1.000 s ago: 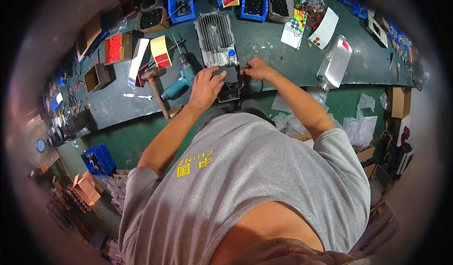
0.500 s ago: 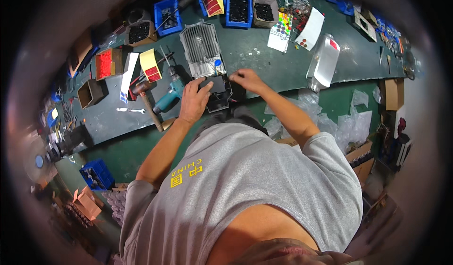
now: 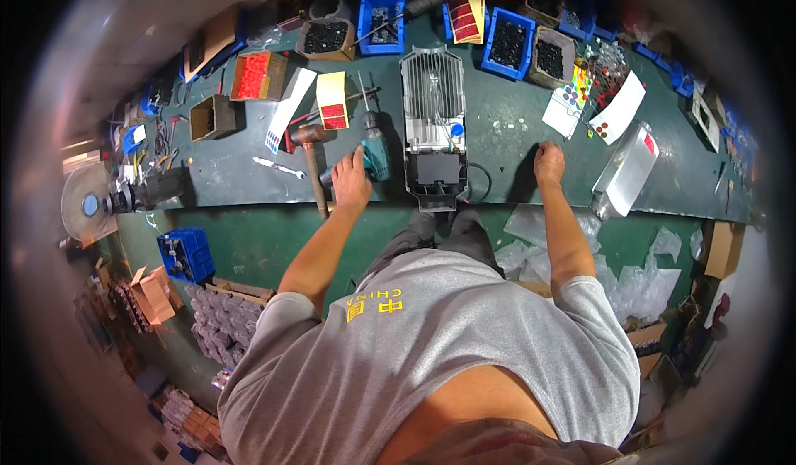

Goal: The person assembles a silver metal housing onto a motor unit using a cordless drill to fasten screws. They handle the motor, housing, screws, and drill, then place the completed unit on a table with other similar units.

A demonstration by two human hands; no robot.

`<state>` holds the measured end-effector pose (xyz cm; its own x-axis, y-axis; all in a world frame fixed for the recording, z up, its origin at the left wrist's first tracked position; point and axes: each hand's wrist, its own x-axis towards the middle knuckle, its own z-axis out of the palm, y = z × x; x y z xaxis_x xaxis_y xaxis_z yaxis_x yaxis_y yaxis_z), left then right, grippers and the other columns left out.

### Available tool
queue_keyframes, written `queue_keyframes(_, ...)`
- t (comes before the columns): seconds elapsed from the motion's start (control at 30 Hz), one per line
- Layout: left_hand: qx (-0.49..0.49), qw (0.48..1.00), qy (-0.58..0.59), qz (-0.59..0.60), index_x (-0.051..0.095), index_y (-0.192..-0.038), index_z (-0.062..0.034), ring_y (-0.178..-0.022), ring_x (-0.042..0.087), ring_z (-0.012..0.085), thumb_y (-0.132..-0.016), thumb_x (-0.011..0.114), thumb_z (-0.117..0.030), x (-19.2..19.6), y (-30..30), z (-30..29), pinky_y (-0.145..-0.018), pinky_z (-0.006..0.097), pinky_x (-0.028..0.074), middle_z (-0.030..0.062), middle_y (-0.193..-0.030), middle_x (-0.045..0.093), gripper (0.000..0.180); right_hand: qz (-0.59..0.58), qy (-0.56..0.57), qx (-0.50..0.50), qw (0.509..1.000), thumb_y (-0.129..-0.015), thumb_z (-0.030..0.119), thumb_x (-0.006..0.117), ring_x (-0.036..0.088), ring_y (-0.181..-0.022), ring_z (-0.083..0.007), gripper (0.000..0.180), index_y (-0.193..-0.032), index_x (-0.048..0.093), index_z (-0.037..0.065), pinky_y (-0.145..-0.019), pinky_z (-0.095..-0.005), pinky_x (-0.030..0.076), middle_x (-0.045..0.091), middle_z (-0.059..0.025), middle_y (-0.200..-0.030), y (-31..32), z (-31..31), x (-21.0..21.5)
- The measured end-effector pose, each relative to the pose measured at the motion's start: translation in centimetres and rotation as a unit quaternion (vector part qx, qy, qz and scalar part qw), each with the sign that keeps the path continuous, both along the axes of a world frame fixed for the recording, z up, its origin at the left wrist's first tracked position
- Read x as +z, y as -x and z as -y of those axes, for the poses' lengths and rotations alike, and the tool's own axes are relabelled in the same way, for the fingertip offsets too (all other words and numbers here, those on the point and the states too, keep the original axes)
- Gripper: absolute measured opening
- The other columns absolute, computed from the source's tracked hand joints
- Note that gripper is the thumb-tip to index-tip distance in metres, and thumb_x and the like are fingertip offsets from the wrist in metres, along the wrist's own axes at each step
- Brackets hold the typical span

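Note:
My left hand [image 3: 351, 185] is curled over the handle of a teal power drill [image 3: 376, 152], which lies on the bench with its long bit pointing away from me. Right of the drill sits a grey finned metal housing [image 3: 433, 88]. Its near compartment holds a black rectangular block [image 3: 437, 169], a blue round part [image 3: 457, 130] and wires. A black cable [image 3: 487, 185] loops out at its right side. Farther right, my right hand [image 3: 548, 165] is closed in a fist above the bench; whatever it may hold is hidden.
A hammer [image 3: 308, 136] and a wrench [image 3: 279, 168] lie left of the drill. Blue bins [image 3: 382, 24] and boxes of small parts line the back. Sticker sheets [image 3: 332, 100] lie nearby. A silver metal cover [image 3: 626, 171] rests at the right, near the bench edge.
Both hands have left the housing. My left hand has moved left to the drill, my right hand away to the right. The whole view has shifted, and the black block now shows uncovered.

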<state>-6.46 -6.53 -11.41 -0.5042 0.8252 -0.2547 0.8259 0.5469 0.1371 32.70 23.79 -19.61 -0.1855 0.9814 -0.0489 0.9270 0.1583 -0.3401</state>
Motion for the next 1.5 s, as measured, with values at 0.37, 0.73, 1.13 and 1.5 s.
queue_keyframes(0.37,0.030,0.998,-0.022,0.046,0.038,-0.146,-0.0083,-0.119,0.053,0.0322,-0.073,0.069,-0.005,-0.1,2.3,-1.2,-0.101,0.049,0.037,0.0142,-0.121,0.060,0.080,-0.552,0.250,-0.139,0.784,-0.086,0.000,0.066,0.069,-0.077,-0.0191,0.014,-0.100,0.065,-0.005,-0.071,-0.0301,0.060,0.068,-0.0105,-0.087,7.8,6.7,13.6)
queue_keyframes(0.73,0.081,0.892,-0.281,0.345,0.066,-0.116,-0.0035,-0.095,0.064,0.0189,-0.091,0.072,-0.016,17.0,-0.3,7.0,-0.084,0.034,0.051,0.0069,-0.105,0.069,0.029,-0.711,0.429,-0.175,0.529,-0.092,-0.003,0.066,0.070,-0.095,-0.0236,0.023,-0.114,0.060,-0.005,-0.083,-0.0315,0.062,0.068,-0.0157,-0.106,14.4,11.3,19.1)
queue_keyframes(1.13,0.056,0.843,-0.251,0.472,0.068,-0.117,-0.0066,-0.097,0.061,0.0142,-0.092,0.075,-0.025,16.6,-2.1,8.5,-0.086,0.032,0.050,0.0020,-0.107,0.069,0.031,-0.714,0.434,-0.163,0.525,-0.093,-0.002,0.064,0.070,-0.095,-0.0220,0.023,-0.116,0.059,-0.004,-0.086,-0.0319,0.063,0.067,-0.0132,-0.106,14.9,12.7,19.9)
queue_keyframes(1.5,0.144,0.795,-0.208,0.551,0.068,-0.115,-0.0058,-0.088,0.062,0.0115,-0.090,0.077,-0.025,18.6,-1.6,8.5,-0.076,0.029,0.054,0.0019,-0.103,0.069,0.033,-0.636,0.491,-0.092,0.588,-0.094,0.001,0.065,0.071,-0.091,-0.0219,0.020,-0.113,0.063,-0.004,-0.080,-0.0298,0.063,0.069,-0.0123,-0.101,13.3,12.0,20.1)
